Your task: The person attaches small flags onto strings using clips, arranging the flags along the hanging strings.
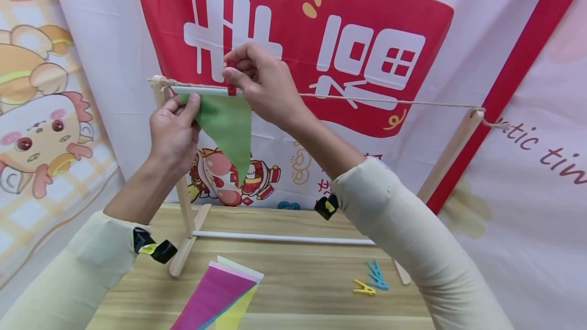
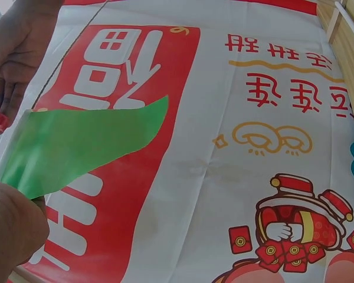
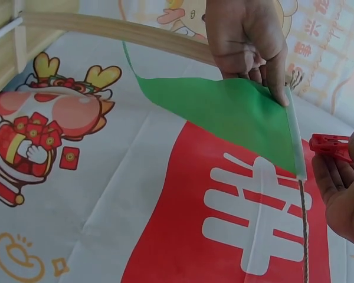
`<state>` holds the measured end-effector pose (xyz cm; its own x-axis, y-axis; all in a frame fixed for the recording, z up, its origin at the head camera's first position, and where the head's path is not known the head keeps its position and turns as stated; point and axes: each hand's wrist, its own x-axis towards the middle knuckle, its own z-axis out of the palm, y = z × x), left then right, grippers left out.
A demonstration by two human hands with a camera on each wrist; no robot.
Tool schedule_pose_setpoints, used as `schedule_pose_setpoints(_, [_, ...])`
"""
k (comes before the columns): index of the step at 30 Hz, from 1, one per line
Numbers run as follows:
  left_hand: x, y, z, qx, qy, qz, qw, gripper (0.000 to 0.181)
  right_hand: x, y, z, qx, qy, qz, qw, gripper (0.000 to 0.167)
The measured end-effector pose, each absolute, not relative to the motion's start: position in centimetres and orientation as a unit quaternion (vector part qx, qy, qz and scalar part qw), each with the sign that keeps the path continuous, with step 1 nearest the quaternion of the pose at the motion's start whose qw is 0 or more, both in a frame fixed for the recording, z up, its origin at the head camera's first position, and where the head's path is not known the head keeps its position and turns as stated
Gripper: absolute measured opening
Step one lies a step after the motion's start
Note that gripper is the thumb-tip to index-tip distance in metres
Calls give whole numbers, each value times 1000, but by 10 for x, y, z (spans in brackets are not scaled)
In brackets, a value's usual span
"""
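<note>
Along the string (image 1: 348, 98), pinching green flag (image 1: 229, 126) in left hand (image 1: 174, 131) and red clip (image 1: 232, 89) in right hand (image 1: 272, 85) (nose down), just above flag's top edge.

Backdrop (image 1: 105, 24) says “福” (sideways, lg char), R cloth (image 1: 536, 208) “atic ti…”.

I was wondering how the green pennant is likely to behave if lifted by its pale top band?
The green pennant would probably flop, since its narrow tip bends in the wrist views. It looks thin, so it is likely light. The pale top band lies straight, so that edge may keep its shape better.
</note>
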<state>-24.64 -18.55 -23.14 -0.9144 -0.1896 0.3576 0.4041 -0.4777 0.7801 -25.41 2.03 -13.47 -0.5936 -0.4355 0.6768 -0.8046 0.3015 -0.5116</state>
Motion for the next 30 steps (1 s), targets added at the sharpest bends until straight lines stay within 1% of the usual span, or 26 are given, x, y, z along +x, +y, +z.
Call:
schedule_pose_setpoints(5, [-246, -184, -233, -111, -472, -858, 172, 54, -252, 13, -134, 397, -772, 450, 212, 29])
schedule_pose_setpoints(20, [-247, -185, -234, -114, -471, -856, 182, 47, -256, -4, -130, 357, -748, 523, 201, 18])
schedule_pose_setpoints(30, [-244, -183, -231, -102, -476, -854, 182, 45, -261, -13, -127, 323, -760, 519, 223, 13])
